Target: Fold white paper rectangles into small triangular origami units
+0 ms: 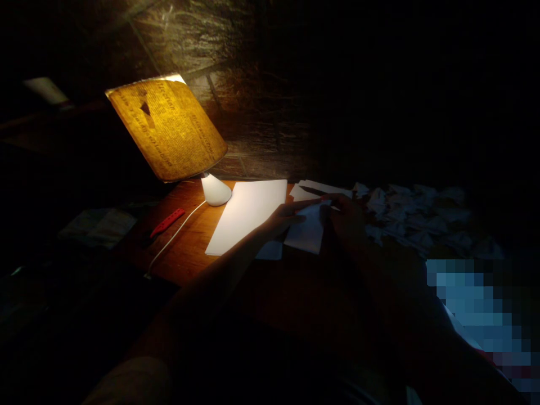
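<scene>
Both hands are at a small white sheet of paper (307, 232), which looks folded, near the lit part of the wooden table. My left hand (287, 218) grips its left side, fingers pointing right across the upper part. Fingers of my right hand (343, 214) are closed at the sheet's upper right corner, in deep shadow. Partly behind my left forearm lies a larger stack of white paper (253, 209). Further back, beyond my hands, are more white sheets (327, 185) with a dark narrow shape across them.
A lamp with a printed yellow shade (169, 132) and white base (216, 191) stands at the back left; its white cord (177, 232) crosses the table (192, 247). A red-handled tool (167, 222) lies left. Several crumpled-looking or folded white papers (415, 216) spread right. A stone-like wall (253, 121) rises behind.
</scene>
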Action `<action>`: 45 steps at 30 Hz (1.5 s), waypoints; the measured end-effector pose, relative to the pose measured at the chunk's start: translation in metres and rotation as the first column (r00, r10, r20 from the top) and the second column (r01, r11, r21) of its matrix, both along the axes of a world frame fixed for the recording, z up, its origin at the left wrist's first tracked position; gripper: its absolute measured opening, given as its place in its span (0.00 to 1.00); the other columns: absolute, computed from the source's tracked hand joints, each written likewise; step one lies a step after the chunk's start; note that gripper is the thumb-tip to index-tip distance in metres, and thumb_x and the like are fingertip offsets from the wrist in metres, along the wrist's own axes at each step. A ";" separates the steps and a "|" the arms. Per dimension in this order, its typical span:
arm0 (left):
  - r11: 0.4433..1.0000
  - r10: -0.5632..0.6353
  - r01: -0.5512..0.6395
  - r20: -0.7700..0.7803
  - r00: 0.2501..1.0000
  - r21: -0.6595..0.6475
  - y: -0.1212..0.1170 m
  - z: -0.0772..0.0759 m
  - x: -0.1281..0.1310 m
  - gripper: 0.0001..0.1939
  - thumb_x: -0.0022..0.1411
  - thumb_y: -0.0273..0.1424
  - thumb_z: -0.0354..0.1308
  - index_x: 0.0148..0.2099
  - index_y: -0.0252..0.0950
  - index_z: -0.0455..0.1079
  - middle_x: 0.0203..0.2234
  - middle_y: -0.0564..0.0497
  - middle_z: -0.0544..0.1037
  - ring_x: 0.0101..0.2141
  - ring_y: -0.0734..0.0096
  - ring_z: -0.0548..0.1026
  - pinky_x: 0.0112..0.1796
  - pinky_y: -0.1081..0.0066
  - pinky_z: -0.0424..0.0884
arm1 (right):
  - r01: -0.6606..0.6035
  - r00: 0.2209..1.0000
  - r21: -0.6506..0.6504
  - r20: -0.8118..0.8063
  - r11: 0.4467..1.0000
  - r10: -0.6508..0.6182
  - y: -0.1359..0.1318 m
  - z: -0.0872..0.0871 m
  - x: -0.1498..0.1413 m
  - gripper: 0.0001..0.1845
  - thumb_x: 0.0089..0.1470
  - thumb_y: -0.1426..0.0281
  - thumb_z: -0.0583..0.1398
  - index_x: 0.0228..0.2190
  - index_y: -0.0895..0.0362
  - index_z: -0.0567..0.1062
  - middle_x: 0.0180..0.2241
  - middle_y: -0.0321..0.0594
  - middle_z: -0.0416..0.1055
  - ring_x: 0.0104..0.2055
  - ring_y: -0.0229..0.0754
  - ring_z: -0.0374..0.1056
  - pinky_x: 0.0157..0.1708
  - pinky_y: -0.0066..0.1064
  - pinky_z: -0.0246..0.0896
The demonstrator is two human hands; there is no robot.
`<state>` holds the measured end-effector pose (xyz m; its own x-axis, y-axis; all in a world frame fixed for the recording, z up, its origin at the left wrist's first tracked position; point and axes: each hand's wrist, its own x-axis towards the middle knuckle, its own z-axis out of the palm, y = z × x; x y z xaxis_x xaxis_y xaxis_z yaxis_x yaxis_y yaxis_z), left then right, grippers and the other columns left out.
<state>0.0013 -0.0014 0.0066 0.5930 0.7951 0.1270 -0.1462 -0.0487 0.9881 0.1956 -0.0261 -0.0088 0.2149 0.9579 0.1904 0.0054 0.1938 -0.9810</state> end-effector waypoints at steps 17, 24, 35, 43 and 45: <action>0.996 0.083 -0.082 -0.025 0.996 0.037 0.005 -0.011 0.004 0.23 0.51 0.31 0.76 0.51 0.38 0.82 0.48 0.44 0.85 0.50 0.58 0.81 0.52 0.61 0.75 | -0.038 0.999 0.013 0.028 0.999 0.037 -0.002 0.002 -0.002 0.21 0.53 0.48 0.62 0.34 0.52 0.81 0.33 0.40 0.78 0.39 0.48 0.73 0.41 0.40 0.66; 0.989 0.114 -0.113 -0.010 0.993 0.091 0.003 -0.010 0.004 0.21 0.50 0.33 0.76 0.48 0.36 0.82 0.47 0.44 0.85 0.50 0.57 0.81 0.55 0.59 0.73 | -0.145 0.988 -0.011 0.059 0.989 0.145 -0.007 0.007 -0.007 0.22 0.43 0.50 0.71 0.34 0.53 0.79 0.31 0.38 0.78 0.33 0.46 0.72 0.35 0.37 0.67; 0.954 0.233 -0.224 -0.022 0.972 0.197 0.004 -0.009 0.006 0.20 0.53 0.38 0.75 0.46 0.36 0.78 0.42 0.46 0.81 0.46 0.62 0.79 0.49 0.66 0.74 | -0.125 0.991 0.000 0.045 0.992 0.124 -0.004 0.000 -0.007 0.25 0.41 0.54 0.72 0.39 0.54 0.79 0.33 0.39 0.79 0.36 0.46 0.73 0.39 0.40 0.70; 0.936 0.342 -0.343 0.026 0.939 0.081 -0.004 -0.002 0.007 0.26 0.49 0.38 0.76 0.48 0.38 0.74 0.37 0.52 0.76 0.35 0.71 0.77 0.38 0.72 0.72 | -0.158 0.970 -0.044 0.180 0.986 0.163 -0.008 0.005 -0.006 0.20 0.45 0.51 0.69 0.24 0.53 0.73 0.25 0.37 0.71 0.30 0.43 0.67 0.33 0.37 0.64; 0.938 0.340 -0.341 0.032 0.940 0.055 -0.004 0.000 0.007 0.22 0.50 0.40 0.75 0.45 0.38 0.75 0.35 0.52 0.77 0.34 0.71 0.75 0.36 0.73 0.70 | -0.166 0.972 -0.060 0.159 0.984 0.174 -0.009 0.006 -0.005 0.20 0.44 0.51 0.68 0.23 0.53 0.72 0.25 0.36 0.71 0.31 0.43 0.66 0.33 0.37 0.63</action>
<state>0.0080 -0.0057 0.0068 0.2848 0.9398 0.1889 -0.1317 -0.1568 0.9788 0.1908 -0.0348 -0.0030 0.0177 0.9863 0.1641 0.1368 0.1602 -0.9776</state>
